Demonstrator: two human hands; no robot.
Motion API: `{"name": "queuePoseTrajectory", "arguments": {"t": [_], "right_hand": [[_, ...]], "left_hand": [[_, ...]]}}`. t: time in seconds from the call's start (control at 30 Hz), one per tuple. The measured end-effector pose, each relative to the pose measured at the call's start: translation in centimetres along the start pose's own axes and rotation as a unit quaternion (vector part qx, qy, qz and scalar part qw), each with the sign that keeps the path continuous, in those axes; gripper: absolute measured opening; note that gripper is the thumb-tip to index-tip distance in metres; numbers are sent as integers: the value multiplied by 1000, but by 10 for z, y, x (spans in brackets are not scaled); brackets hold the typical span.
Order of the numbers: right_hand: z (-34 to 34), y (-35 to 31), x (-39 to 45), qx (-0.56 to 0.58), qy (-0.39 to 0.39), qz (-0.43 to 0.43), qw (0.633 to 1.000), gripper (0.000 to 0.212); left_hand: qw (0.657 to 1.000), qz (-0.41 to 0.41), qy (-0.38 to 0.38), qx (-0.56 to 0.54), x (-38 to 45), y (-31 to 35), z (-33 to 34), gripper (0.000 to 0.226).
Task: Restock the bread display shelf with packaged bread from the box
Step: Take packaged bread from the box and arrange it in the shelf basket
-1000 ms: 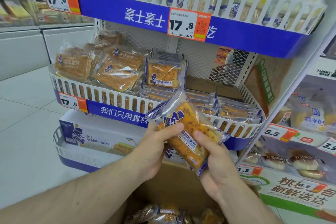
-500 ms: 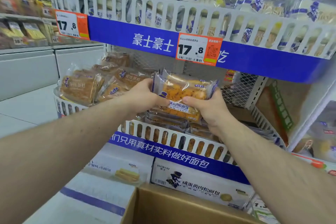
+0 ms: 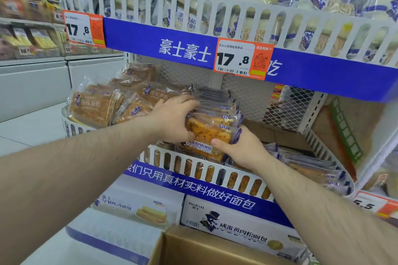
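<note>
A clear packet of orange speckled bread stands upright at the front of a row of like packets in the middle shelf basket. My left hand grips its left edge, fingers curled over the top of the row. My right hand pinches its lower right corner, thumb on the label. The open brown cardboard box shows only its rim at the bottom centre; its contents are out of view.
Flat packets of the same bread lie at the basket's right. Brown cake packets fill its left. The upper basket holds pale bread. Printed cartons stand on the lowest shelf. White floor lies at left.
Both hands have carried the packet from in front of the basket into it and stood it against the upright row. The view has moved closer to the shelf.
</note>
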State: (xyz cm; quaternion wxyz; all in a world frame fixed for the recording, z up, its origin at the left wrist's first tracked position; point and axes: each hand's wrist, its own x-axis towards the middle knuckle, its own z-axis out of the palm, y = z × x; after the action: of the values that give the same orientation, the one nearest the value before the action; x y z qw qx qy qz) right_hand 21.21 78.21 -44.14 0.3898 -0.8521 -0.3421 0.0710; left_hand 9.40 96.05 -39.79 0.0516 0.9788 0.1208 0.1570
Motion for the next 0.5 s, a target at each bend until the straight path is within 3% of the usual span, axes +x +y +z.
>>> {"name": "queuePoseTrajectory", "arguments": {"t": [0.1,0.2,0.3,0.37,0.43,0.5], "right_hand": [[1,1,-11,13,73,3,997,46],[4,-2,-13,-22,36,2,999,40],[9,0,-10,-77,15,21,997,50],[12,0,-10,-90,67,8,994,70],[8,-3,-14,-125,144,-45,981,88],[2,-4,-14,-188,156,-117,963,81]], "left_hand": [[1000,-5,-21,-1,6,0,-2,88],[999,-1,-29,30,9,0,2,84],[998,-6,-48,37,8,-1,5,82],[997,-3,-45,61,6,-2,3,81],[996,2,-30,83,5,-1,0,80],[995,1,-39,94,4,3,-3,78]]}}
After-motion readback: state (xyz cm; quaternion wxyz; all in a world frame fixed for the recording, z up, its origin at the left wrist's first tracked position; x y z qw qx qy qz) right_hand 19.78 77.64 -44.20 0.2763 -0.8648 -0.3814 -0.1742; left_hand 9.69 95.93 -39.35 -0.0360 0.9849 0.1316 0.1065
